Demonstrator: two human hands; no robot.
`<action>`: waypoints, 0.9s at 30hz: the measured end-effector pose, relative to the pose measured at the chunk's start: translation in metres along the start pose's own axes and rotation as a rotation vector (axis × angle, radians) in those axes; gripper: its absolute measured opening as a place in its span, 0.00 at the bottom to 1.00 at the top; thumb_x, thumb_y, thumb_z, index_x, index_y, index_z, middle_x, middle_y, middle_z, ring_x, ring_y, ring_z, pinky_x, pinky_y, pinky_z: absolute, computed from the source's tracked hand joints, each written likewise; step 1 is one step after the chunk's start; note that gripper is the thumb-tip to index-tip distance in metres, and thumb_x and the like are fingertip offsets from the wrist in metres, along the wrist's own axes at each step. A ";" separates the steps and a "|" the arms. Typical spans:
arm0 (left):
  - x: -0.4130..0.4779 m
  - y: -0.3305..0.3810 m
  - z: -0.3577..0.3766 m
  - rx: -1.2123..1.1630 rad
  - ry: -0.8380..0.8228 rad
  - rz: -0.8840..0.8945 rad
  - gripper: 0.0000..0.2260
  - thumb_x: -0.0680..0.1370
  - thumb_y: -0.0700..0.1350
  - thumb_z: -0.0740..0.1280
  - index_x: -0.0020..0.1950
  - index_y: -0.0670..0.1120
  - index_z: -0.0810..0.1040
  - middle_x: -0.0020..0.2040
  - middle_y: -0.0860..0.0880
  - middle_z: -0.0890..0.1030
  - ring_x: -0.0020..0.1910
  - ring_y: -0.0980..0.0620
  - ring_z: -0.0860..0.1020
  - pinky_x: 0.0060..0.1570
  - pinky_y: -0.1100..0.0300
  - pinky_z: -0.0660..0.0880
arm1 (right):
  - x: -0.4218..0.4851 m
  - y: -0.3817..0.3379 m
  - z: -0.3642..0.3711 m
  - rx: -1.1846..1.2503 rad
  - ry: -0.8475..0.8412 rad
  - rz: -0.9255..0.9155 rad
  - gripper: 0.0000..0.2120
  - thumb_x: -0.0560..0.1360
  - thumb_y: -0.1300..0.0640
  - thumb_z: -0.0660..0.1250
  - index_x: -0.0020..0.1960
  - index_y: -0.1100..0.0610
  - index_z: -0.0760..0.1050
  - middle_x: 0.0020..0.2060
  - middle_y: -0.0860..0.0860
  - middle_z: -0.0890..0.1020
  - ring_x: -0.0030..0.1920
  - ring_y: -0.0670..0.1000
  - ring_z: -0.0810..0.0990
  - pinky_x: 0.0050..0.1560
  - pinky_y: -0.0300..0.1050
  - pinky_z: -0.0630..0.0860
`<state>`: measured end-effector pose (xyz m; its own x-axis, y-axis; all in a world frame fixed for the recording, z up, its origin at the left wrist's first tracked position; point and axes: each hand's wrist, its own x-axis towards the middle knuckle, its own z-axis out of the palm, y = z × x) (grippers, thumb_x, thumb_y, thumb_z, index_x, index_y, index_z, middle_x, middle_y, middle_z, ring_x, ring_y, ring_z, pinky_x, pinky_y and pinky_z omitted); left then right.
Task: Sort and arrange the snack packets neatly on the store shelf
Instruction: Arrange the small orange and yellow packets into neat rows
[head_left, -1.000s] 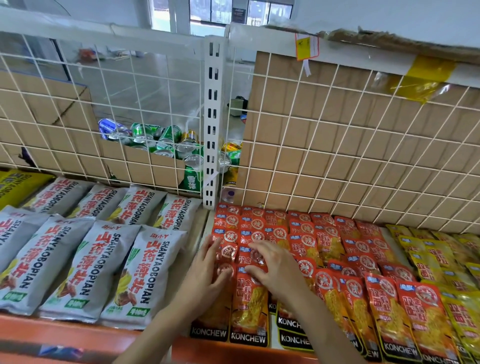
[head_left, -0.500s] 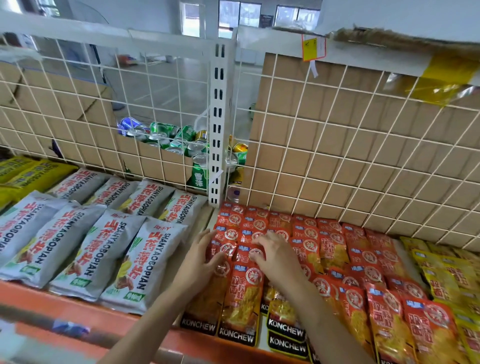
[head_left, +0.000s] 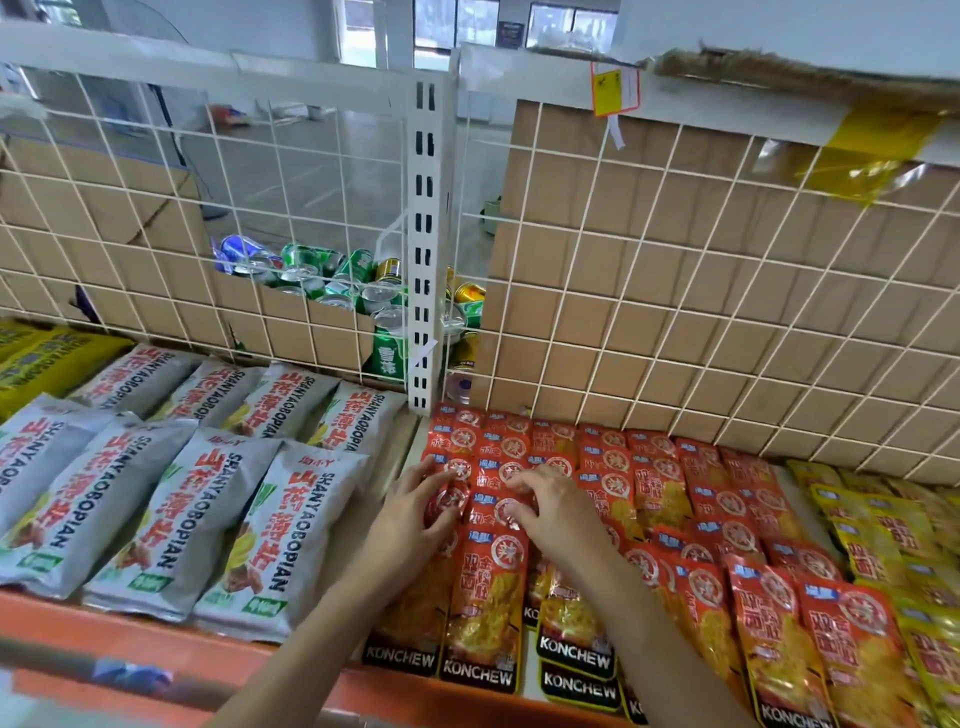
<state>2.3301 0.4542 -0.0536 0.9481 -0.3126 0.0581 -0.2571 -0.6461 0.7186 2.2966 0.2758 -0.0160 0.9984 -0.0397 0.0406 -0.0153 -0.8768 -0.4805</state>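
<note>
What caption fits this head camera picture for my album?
Left hand and right hand rest on red snack packets on the shelf, beside grey bags.

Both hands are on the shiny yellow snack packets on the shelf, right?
Not quite. The head view shows the left hand and right hand both on the shiny red KONCHEW snack packets. The shiny yellow snack packets lie untouched further right.

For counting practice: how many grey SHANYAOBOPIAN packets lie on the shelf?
8 grey packets: four in the back row, four in the front row, leftmost partly out of frame. Others may hide underneath.
</note>
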 end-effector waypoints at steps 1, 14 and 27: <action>0.000 -0.001 0.001 -0.001 0.002 0.004 0.20 0.79 0.52 0.62 0.71 0.53 0.66 0.75 0.55 0.57 0.73 0.56 0.54 0.70 0.54 0.58 | 0.001 0.000 0.000 0.000 -0.002 0.015 0.13 0.76 0.53 0.65 0.60 0.52 0.75 0.58 0.48 0.76 0.58 0.47 0.74 0.58 0.38 0.69; -0.005 -0.002 0.008 0.146 0.200 0.182 0.15 0.77 0.54 0.61 0.63 0.55 0.75 0.70 0.49 0.69 0.71 0.47 0.64 0.68 0.47 0.63 | 0.007 -0.003 0.006 0.047 0.056 0.088 0.07 0.76 0.57 0.65 0.53 0.52 0.77 0.54 0.46 0.79 0.53 0.44 0.75 0.55 0.36 0.70; -0.018 0.009 0.005 0.362 -0.160 0.375 0.34 0.66 0.70 0.42 0.69 0.62 0.63 0.75 0.59 0.57 0.75 0.56 0.45 0.67 0.60 0.31 | 0.006 -0.003 0.007 0.089 0.071 0.104 0.06 0.75 0.57 0.67 0.52 0.53 0.78 0.54 0.48 0.79 0.54 0.46 0.76 0.56 0.38 0.72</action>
<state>2.3101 0.4507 -0.0519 0.7461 -0.6513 0.1381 -0.6468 -0.6598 0.3825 2.3034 0.2810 -0.0203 0.9851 -0.1652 0.0471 -0.1108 -0.8205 -0.5607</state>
